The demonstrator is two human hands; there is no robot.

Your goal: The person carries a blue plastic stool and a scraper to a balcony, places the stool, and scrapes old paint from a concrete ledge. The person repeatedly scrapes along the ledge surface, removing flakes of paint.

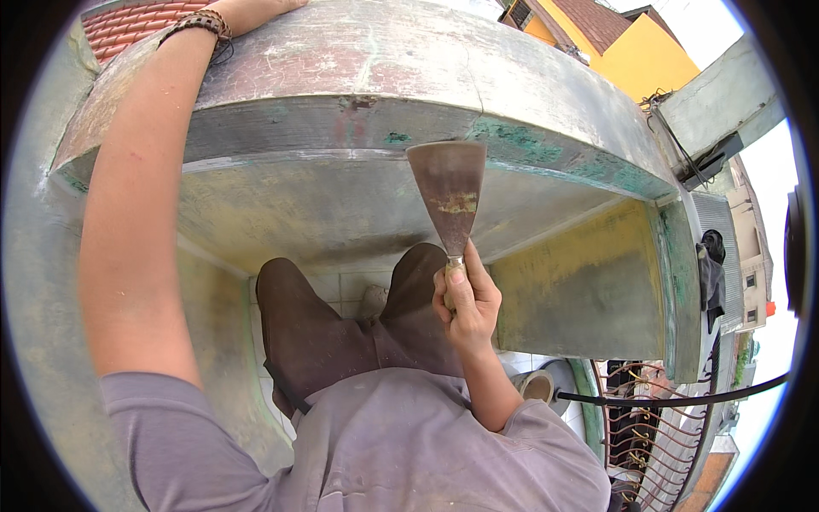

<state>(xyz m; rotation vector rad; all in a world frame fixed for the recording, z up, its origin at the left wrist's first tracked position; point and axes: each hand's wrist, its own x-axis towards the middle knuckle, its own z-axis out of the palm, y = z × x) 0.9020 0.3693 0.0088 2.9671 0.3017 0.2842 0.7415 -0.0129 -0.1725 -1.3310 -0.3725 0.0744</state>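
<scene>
My right hand is wrapped around the handle of a paint scraper, thumb along the front. Its wide, worn metal blade points up, with a yellowish paint smear across the middle. The blade's broad edge appears at the underside edge of a concrete ledge; whether it touches I cannot tell. That ledge is scuffed, with green paint patches along its lower edge. At the far left, my left hand lies on top of the ledge, fingers stretched out and partly cut off by the picture's upper edge. A braided bracelet circles that wrist.
Below the ledge stands a low wall, with a yellowed side wall to the right. A black cable crosses at the right, above a metal railing. A round container sits by my right elbow. Dark cloth hangs at the right.
</scene>
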